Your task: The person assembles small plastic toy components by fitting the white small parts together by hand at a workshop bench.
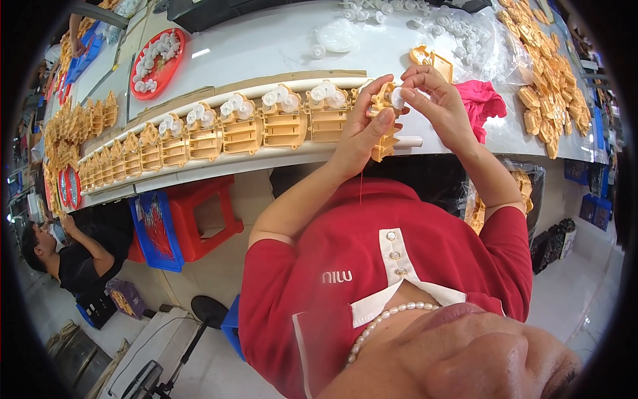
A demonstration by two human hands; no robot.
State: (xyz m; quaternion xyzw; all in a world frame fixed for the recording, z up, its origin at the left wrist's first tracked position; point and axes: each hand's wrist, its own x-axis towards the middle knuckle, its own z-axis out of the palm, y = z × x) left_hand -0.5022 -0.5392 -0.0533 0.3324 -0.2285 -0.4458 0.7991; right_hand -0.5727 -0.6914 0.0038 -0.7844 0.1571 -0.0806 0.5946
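In front of my chest, my left hand (365,126) is closed around a yellow plastic housing (383,147). My right hand (435,100) pinches a small white plastic wheel (398,98) against the top of that housing; its exact seating is hidden by my fingers. A thin red wire (361,189) hangs below my left hand. To the left, a long row of similar yellow housings (242,135) stands along a white tube (219,100) at the table's near edge. Those nearest me carry white gears (327,94), while the far ones seem to have none.
A red tray (165,81) of white parts lies at the back left. Loose yellow housings (548,80) are heaped on the right, beside a pink cloth (482,106) and a clear bag (488,50) of white parts. Below the table stand a red stool (203,219) and blue tray (154,229).
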